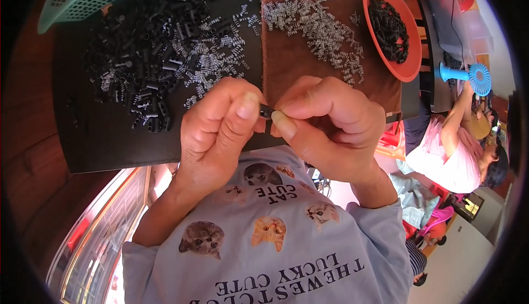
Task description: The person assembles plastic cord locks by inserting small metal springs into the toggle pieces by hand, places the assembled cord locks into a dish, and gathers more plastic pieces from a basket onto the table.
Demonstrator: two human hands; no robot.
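While two hands [212, 130] [339, 125] pinch one black part [266, 111], one bowl [408, 71] sits beyond.

Dark lettering is printed on a pale blue shirt [165, 271], all of it seen upside down.
Above the orange cat face [268, 233], which serves as landmark, a small pair of short words [277, 192] is set in black capitals, stacked on two lines. Below that face, a wide row of larger serif capitals [242, 287] is printed in black, slanted up toward the right. Farther below it, a longer row of bigger capitals [300, 286] is slanted likewise and partly cut off by the lower edge.
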